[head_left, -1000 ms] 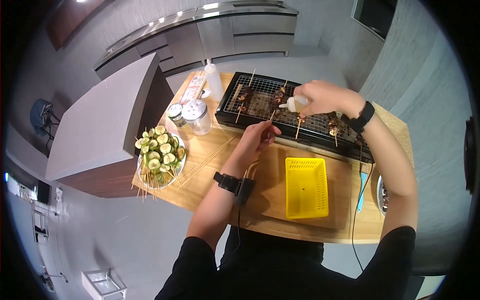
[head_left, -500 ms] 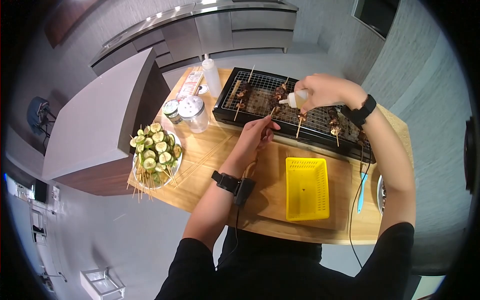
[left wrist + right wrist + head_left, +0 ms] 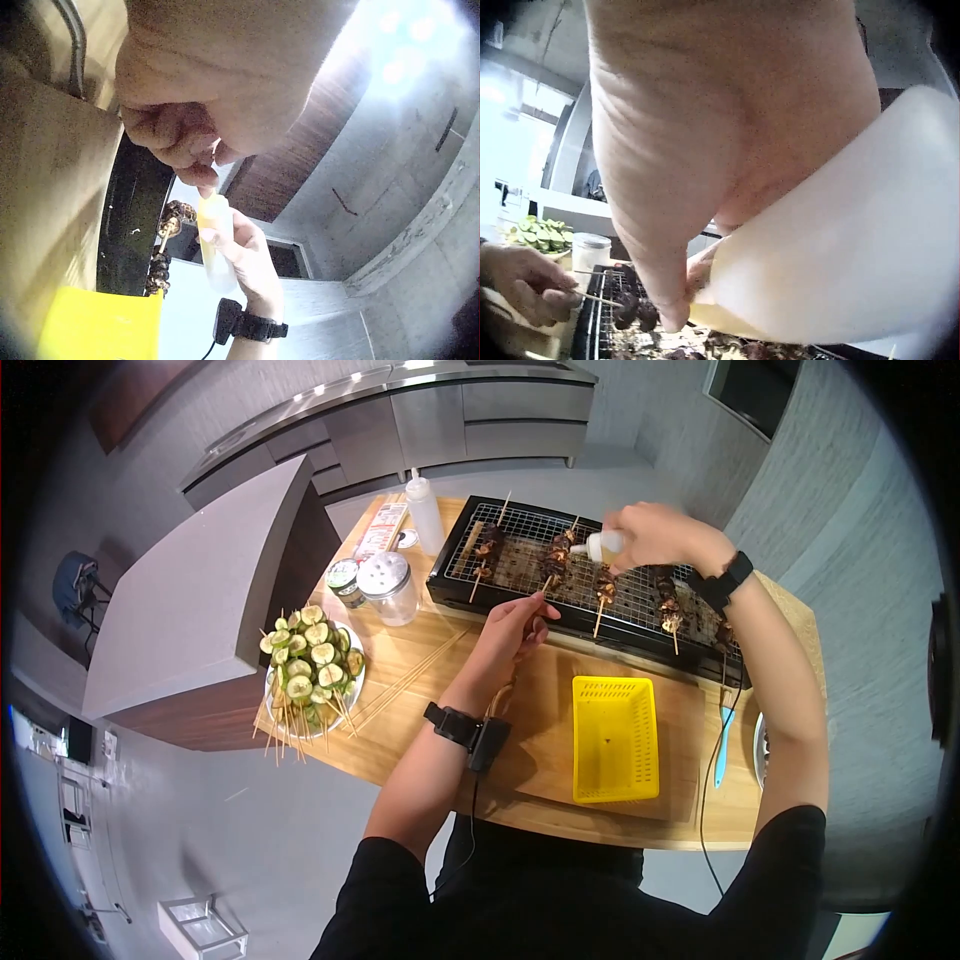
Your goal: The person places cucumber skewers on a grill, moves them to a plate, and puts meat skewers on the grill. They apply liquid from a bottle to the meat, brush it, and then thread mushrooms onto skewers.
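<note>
My left hand pinches the bare end of a meat skewer at the front edge of the black grill. The skewer's dark, browned pieces rest over the wire mesh. Above it, my right hand grips a translucent squeeze bottle with yellowish liquid in its lower part. The bottle is tipped sideways, its nozzle pointing left close over the held skewer's far end. In the right wrist view the bottle's body fills much of the frame. Several other meat skewers lie on the mesh on both sides.
A yellow plastic basket stands on a wooden board in front of the grill. A blue-handled brush lies to the right. At left are sliced green vegetable skewers on a plate, bare sticks, a shaker jar and another squeeze bottle.
My right hand has moved the bottle a little away from me, toward the skewer's far end. The left hand keeps its pinch on the skewer, almost in the same place.
</note>
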Demonstrator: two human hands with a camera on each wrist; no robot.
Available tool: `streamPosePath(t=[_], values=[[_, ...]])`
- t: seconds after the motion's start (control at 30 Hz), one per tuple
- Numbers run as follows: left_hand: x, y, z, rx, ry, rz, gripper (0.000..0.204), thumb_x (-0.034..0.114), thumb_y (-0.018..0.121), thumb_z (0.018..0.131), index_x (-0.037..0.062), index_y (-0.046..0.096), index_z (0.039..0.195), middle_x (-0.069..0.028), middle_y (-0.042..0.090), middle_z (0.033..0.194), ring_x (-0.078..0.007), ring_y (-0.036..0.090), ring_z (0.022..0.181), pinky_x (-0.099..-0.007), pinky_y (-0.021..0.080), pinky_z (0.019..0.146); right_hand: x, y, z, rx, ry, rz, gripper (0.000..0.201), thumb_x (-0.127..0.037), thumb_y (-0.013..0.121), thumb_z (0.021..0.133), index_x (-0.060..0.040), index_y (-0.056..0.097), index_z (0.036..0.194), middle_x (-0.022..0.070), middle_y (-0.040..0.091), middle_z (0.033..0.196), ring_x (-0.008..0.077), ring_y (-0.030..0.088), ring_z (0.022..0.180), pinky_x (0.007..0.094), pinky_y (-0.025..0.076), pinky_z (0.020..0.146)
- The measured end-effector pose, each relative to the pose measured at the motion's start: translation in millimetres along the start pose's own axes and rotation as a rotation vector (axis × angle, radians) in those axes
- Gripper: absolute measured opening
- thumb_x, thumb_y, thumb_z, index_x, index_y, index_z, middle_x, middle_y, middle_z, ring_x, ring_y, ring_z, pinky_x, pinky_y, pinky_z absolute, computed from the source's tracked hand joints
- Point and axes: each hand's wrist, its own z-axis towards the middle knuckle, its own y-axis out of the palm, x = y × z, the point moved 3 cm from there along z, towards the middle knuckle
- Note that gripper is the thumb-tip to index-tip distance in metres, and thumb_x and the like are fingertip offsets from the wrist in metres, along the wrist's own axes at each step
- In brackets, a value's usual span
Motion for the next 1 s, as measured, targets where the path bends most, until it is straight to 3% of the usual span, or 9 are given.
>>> streamPosePath(t=[0.2,0.4,0.5,0.8,1.0], values=[[0.4,0.6,-0.1,0.049,0.003,-0.008,0.036,0.037,0.058,0.107,0.0057,0.071,0.095,0.0056,0.054,0.063,-0.0008,0.038,0.051,-0.0195,0.022,0.046,-8.2,6.1,-4.3,-0.141,-0.067,0.141,0.043,-0.029,0.089,0.073,-0.0015,0.074,0.103,0.0193,0.075,0.091,0.0363,0.072,0.092,0.0420,0.055,0.080],[-2.4,-1.6,2.3,0.021,0.031,-0.019,0.033,0.036,0.057,0.108,0.0069,0.068,0.095,0.0057,0.052,0.064,-0.0003,0.036,0.049,-0.0192,0.020,0.043,10.8,-1.0,3.8,0.124,0.028,-0.064,0.048,-0.028,0.087,0.073,-0.0007,0.073,0.110,0.0216,0.075,0.101,0.0394,0.070,0.097,0.0451,0.055,0.085],[-1.0,-2.3,0.2,-0.012,0.031,-0.044,0.033,0.035,0.056,0.108,0.0070,0.067,0.095,0.0054,0.051,0.064,-0.0004,0.035,0.049,-0.0193,0.020,0.043,15.4,-2.9,4.1,0.231,0.069,-0.038,0.051,-0.029,0.086,0.074,-0.0004,0.072,0.113,0.0224,0.074,0.104,0.0408,0.069,0.100,0.0465,0.054,0.088],[-0.7,-4.9,2.7,-0.043,0.088,-0.035,0.033,0.032,0.051,0.109,0.0068,0.067,0.094,0.0026,0.053,0.065,-0.0023,0.036,0.050,-0.0200,0.021,0.045,11.9,1.6,-13.2,0.348,0.024,0.029,0.049,-0.026,0.085,0.077,-0.0005,0.070,0.116,0.0214,0.074,0.102,0.0405,0.070,0.097,0.0463,0.054,0.086],[-1.5,-7.9,2.8,-0.034,0.066,-0.062,0.035,0.033,0.048,0.110,0.0073,0.066,0.094,0.0013,0.056,0.065,-0.0034,0.038,0.050,-0.0206,0.022,0.045,-8.0,3.4,-24.2,0.149,-0.083,0.190,0.045,-0.022,0.085,0.077,-0.0004,0.071,0.113,0.0198,0.074,0.099,0.0349,0.072,0.093,0.0407,0.054,0.082]])
